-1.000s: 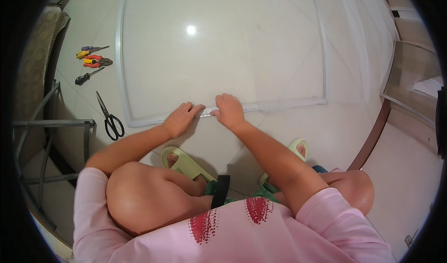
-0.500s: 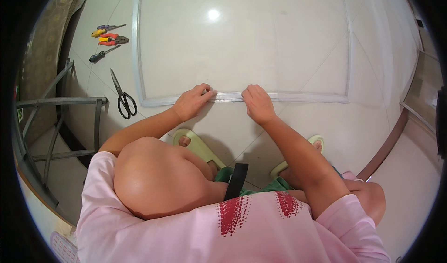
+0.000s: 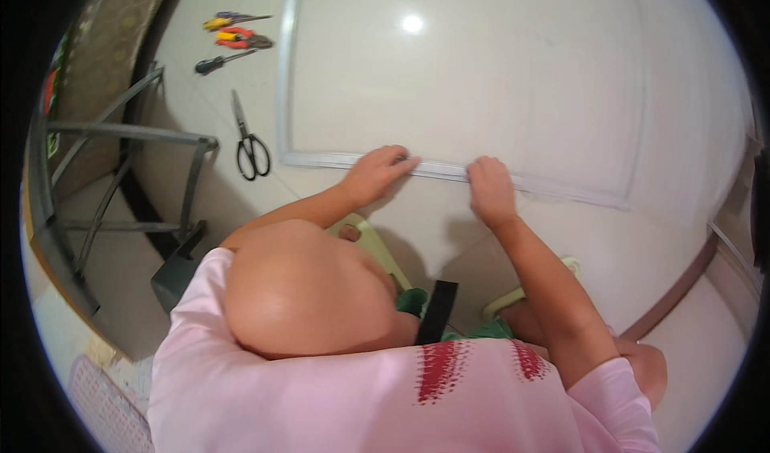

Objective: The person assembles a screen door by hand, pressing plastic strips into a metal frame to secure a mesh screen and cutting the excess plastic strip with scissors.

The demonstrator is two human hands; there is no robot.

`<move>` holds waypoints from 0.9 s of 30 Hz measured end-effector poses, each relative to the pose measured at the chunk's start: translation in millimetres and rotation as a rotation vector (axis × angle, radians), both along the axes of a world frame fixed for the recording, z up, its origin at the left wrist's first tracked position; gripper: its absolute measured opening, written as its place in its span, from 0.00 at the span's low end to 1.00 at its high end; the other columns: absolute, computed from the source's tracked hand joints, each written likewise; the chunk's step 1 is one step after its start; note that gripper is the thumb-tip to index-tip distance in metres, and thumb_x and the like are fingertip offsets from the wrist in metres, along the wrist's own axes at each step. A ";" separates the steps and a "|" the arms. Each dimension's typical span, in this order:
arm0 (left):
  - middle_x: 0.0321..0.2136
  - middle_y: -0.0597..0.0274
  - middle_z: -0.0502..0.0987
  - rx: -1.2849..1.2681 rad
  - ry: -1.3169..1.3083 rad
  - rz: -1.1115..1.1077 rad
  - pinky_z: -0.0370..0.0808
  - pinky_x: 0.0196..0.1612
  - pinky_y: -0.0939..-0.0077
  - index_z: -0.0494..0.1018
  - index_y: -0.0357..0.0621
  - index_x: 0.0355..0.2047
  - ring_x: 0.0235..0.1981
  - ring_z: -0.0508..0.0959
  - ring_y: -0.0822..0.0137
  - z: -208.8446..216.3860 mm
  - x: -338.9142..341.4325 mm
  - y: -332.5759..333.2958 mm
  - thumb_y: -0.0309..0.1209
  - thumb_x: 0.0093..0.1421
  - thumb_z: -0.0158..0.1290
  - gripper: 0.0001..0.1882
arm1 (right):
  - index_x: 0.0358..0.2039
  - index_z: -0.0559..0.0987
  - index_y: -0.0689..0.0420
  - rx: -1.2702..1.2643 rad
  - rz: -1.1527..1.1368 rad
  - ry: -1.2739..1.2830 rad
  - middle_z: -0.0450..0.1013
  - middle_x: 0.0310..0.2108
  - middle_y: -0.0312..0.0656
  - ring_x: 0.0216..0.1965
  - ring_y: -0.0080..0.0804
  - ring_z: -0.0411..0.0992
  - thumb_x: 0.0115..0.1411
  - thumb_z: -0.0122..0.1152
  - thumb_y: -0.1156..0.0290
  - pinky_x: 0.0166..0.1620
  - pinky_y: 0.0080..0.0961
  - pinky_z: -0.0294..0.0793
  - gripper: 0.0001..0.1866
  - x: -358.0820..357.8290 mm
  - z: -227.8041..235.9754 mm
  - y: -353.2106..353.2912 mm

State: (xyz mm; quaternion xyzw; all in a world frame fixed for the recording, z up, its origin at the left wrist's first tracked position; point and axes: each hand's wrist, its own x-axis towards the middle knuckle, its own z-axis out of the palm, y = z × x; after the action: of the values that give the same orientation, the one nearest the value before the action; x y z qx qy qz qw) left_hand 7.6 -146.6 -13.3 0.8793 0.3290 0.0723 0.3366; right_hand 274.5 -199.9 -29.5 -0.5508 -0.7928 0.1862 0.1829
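A large rectangular silver-grey metal frame [image 3: 561, 188] lies flat on the floor. Pale sheer mesh [image 3: 682, 132] seems to spread over it and past its right side. My left hand [image 3: 378, 174] grips the near bar, fingers curled and thumb reaching along it. A short way to the right, my right hand [image 3: 491, 188] is closed on that same bar with its fingers bent down. Between the two hands a stretch of bar shows. Whether either hand also pinches the mesh cannot be made out; the fingertips are partly hidden.
Black-handled scissors [image 3: 253, 154] lie left of the frame. Beyond them are a dark screwdriver [image 3: 216, 64], red-handled pliers [image 3: 241, 39] and yellow and purple screwdrivers [image 3: 220, 22]. A grey metal rack [image 3: 128, 134] stands at the left. My feet in green slippers [image 3: 383, 252] rest close by.
The view has swung, so the frame, tools and rack sit further right and appear tilted. Both hands remain on the near bar, spaced much as before.
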 end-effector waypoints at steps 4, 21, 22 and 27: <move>0.45 0.55 0.69 -0.022 0.036 0.022 0.72 0.45 0.68 0.68 0.51 0.54 0.43 0.72 0.55 1.1 1.9 -0.4 0.14 0.41 0.52 0.36 | 0.25 0.67 0.58 -0.060 0.029 -0.058 0.61 0.27 0.45 0.31 0.42 0.62 0.39 0.52 0.81 0.35 0.35 0.64 0.09 -1.3 6.0 3.0; 0.41 0.59 0.71 -0.076 0.032 0.112 0.73 0.41 0.68 0.71 0.54 0.50 0.39 0.73 0.58 6.0 5.0 0.1 0.19 0.49 0.52 0.27 | 0.25 0.66 0.59 -0.130 -0.078 -0.016 0.62 0.27 0.46 0.32 0.43 0.63 0.39 0.50 0.83 0.36 0.35 0.66 0.10 -12.8 6.2 -6.6; 0.41 0.59 0.71 -0.090 0.043 0.127 0.74 0.40 0.68 0.71 0.55 0.50 0.39 0.73 0.58 5.7 2.0 -0.6 0.19 0.50 0.51 0.27 | 0.25 0.66 0.59 -0.145 -0.106 -0.006 0.62 0.27 0.46 0.32 0.43 0.63 0.39 0.50 0.83 0.36 0.35 0.66 0.10 -17.2 5.1 -7.9; 0.42 0.61 0.70 0.114 0.092 -0.060 0.73 0.39 0.69 0.68 0.60 0.55 0.39 0.72 0.61 12.1 6.7 5.5 0.21 0.52 0.49 0.28 | 0.27 0.68 0.59 -0.225 -0.116 0.108 0.63 0.29 0.46 0.34 0.43 0.65 0.44 0.55 0.80 0.38 0.37 0.68 0.09 -14.6 12.2 -7.1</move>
State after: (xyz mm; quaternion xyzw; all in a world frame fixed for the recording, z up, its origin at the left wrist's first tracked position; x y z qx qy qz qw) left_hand 14.3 -141.2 -1.2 0.9090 0.3130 0.0402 0.2723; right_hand 259.9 -207.0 -17.3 -0.6018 -0.7229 0.2924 0.1728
